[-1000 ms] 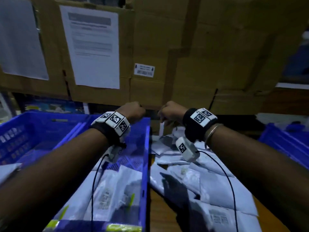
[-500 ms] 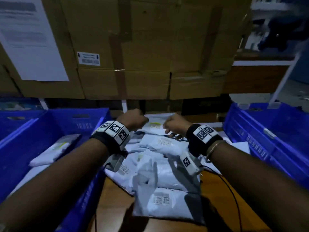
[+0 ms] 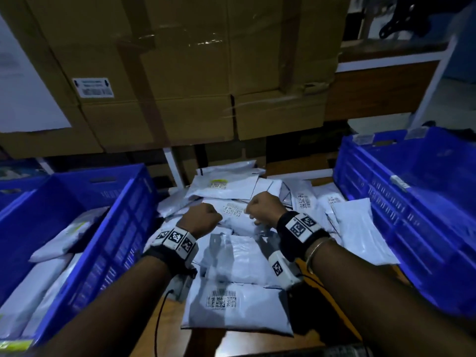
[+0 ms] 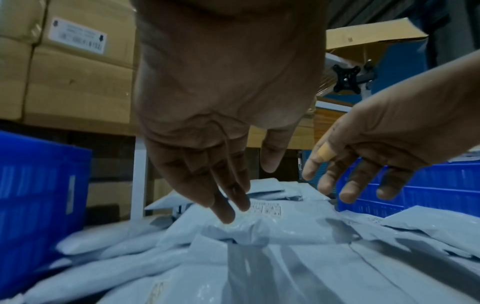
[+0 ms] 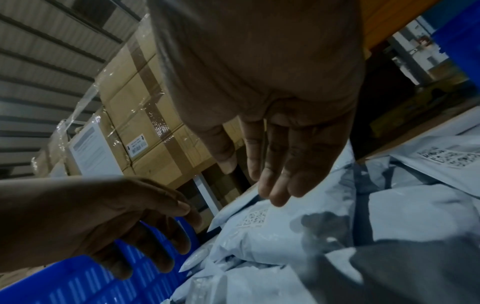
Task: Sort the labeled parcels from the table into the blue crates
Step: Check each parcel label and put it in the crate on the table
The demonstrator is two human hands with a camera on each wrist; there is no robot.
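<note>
**Parcels heaped on the table, both of your hands empty above them**

Parcels [image 3: 231,253] in pale grey plastic lie in a loose overlapping pile on the wooden table [image 3: 167,328] between two blue crates. Your left hand [image 3: 202,219] and right hand [image 3: 265,208] hover side by side over the far middle of the pile, close together but apart. From the head view they look like fists; the wrist views show the fingers [image 4: 226,197] of your left hand loosely extended downward, their tips just above or barely touching a parcel with a printed code label [image 4: 265,208], and I cannot tell which. Your right hand's fingers [image 5: 275,176] are likewise relaxed and hold nothing. The left crate [image 3: 123,235] already holds several grey parcels. The right crate [image 3: 412,228] stands at the table's other side, and a long parcel [image 3: 360,228] leans against its wall. Stacked cardboard boxes [image 3: 180,73] rise behind the table.
</note>
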